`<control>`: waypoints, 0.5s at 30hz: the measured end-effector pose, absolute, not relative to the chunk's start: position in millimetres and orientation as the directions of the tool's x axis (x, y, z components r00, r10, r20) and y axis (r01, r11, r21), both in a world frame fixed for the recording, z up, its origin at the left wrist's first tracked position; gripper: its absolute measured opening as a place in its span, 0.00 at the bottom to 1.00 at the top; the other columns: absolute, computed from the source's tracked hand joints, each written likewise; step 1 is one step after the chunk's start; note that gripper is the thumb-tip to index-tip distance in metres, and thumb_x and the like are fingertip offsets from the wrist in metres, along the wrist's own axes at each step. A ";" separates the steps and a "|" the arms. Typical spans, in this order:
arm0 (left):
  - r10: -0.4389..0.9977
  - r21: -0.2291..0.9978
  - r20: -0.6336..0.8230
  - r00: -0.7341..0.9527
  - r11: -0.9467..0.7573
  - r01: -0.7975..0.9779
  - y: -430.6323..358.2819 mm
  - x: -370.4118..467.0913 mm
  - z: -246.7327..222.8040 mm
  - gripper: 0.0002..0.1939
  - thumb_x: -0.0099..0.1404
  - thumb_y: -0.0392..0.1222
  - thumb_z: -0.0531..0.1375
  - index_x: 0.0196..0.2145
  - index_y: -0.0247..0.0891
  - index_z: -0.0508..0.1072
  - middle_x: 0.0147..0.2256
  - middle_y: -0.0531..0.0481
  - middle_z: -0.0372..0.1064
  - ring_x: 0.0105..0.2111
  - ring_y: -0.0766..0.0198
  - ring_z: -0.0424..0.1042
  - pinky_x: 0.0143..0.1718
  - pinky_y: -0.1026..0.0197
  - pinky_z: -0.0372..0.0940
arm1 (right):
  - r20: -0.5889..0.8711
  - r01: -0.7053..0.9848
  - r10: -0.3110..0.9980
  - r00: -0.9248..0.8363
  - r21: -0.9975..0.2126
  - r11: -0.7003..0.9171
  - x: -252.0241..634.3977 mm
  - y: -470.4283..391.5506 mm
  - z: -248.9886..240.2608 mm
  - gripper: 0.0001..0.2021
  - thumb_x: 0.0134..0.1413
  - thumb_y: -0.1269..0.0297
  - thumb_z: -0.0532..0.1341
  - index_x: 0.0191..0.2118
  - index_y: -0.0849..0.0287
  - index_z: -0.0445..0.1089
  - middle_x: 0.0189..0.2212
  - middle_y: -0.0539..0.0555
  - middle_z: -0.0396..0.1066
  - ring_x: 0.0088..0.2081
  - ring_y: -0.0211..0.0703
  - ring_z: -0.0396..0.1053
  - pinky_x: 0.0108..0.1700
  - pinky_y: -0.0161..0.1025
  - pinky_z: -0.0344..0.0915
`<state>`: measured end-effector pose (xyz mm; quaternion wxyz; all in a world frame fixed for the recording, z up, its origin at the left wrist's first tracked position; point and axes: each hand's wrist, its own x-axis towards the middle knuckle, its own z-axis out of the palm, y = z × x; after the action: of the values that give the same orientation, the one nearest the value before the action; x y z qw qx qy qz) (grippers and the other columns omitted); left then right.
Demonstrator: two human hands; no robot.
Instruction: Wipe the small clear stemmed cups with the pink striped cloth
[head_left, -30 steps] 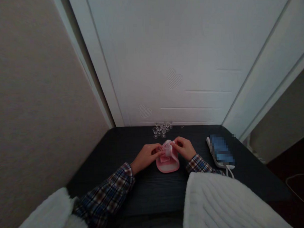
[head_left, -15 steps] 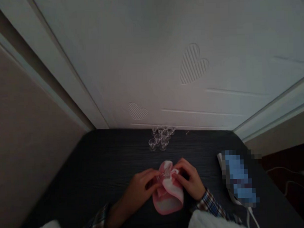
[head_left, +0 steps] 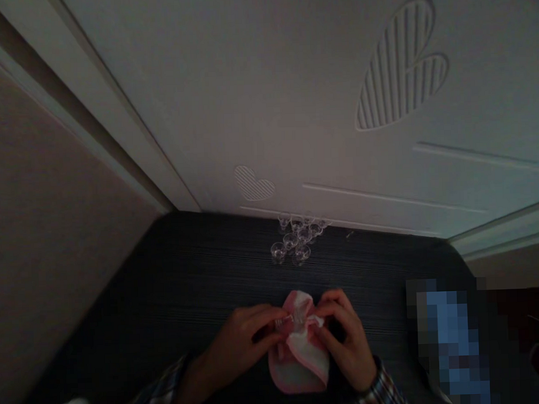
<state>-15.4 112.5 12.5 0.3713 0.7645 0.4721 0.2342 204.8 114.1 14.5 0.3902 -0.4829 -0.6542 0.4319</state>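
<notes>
A pink-and-white cloth [head_left: 308, 355] sits between the two hands over the dark tabletop [head_left: 188, 275], the left hand [head_left: 239, 338] pinching a small clear piece [head_left: 280, 324], too dim to name, at its left side, the right hand [head_left: 349, 337] gripping a gathered fold on its right. Beyond the cloth, small clear cups [head_left: 302, 236] stand clustered near a white panel [head_left: 248, 96] with embossed hearts.

The left hand [head_left: 239, 338] pinches a small clear thing [head_left: 280, 324] at the pink and white cloth [head_left: 302, 374]. The right hand [head_left: 348, 340] pinches the cloth too. Past them, tiny clear stemmed cups [head_left: 291, 242] stand bunched on the black table [head_left: 201, 275], near a white panel [head_left: 195, 98] with two stripy hearts [head_left: 400, 73].
</notes>
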 end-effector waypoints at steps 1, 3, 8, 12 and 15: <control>0.895 0.783 0.011 0.445 -0.285 0.553 112.4 -15.3 13.5 0.13 0.60 0.45 0.56 0.43 0.44 0.71 0.38 0.51 0.73 0.36 0.64 0.71 0.39 0.65 0.64 | 0.095 0.293 0.970 -0.223 -0.943 0.160 204.7 113.6 14.0 0.02 0.49 0.63 0.60 0.31 0.54 0.68 0.35 0.54 0.62 0.35 0.43 0.63 0.34 0.39 0.62; 0.893 0.768 0.021 0.450 -0.302 0.564 112.0 -15.1 15.7 0.12 0.61 0.45 0.55 0.42 0.44 0.71 0.38 0.52 0.73 0.37 0.65 0.71 0.39 0.65 0.63 | 0.096 0.297 0.970 -0.222 -0.941 0.161 205.0 113.3 13.4 0.02 0.50 0.63 0.60 0.32 0.54 0.68 0.39 0.55 0.62 0.40 0.45 0.64 0.38 0.41 0.63; 0.886 0.747 0.027 0.462 -0.325 0.580 109.8 -14.2 17.6 0.12 0.62 0.44 0.55 0.43 0.45 0.70 0.38 0.53 0.73 0.37 0.66 0.71 0.39 0.66 0.62 | 0.072 0.314 0.966 -0.248 -0.937 0.151 206.1 115.6 11.0 0.02 0.51 0.64 0.59 0.30 0.54 0.69 0.46 0.55 0.63 0.47 0.48 0.63 0.46 0.43 0.60; 0.890 0.754 0.005 0.455 -0.302 0.583 107.3 -13.7 15.0 0.12 0.60 0.45 0.56 0.42 0.45 0.71 0.37 0.53 0.73 0.36 0.65 0.71 0.38 0.66 0.63 | 0.034 0.298 0.961 -0.274 -0.947 0.118 206.3 116.7 8.8 0.03 0.50 0.62 0.60 0.31 0.54 0.68 0.43 0.55 0.66 0.41 0.46 0.66 0.40 0.40 0.63; 0.898 0.774 0.002 0.439 -0.280 0.568 107.3 -14.3 14.2 0.13 0.59 0.43 0.57 0.43 0.46 0.71 0.39 0.53 0.73 0.37 0.64 0.71 0.39 0.66 0.64 | 0.045 0.292 0.957 -0.286 -0.947 0.132 205.8 116.6 8.4 0.03 0.50 0.63 0.60 0.31 0.54 0.68 0.42 0.55 0.67 0.40 0.45 0.67 0.38 0.38 0.64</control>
<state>-14.3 107.3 14.2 0.3626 0.7669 0.4782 0.2276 205.8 116.6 8.4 0.3635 -0.4741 -0.6585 0.4576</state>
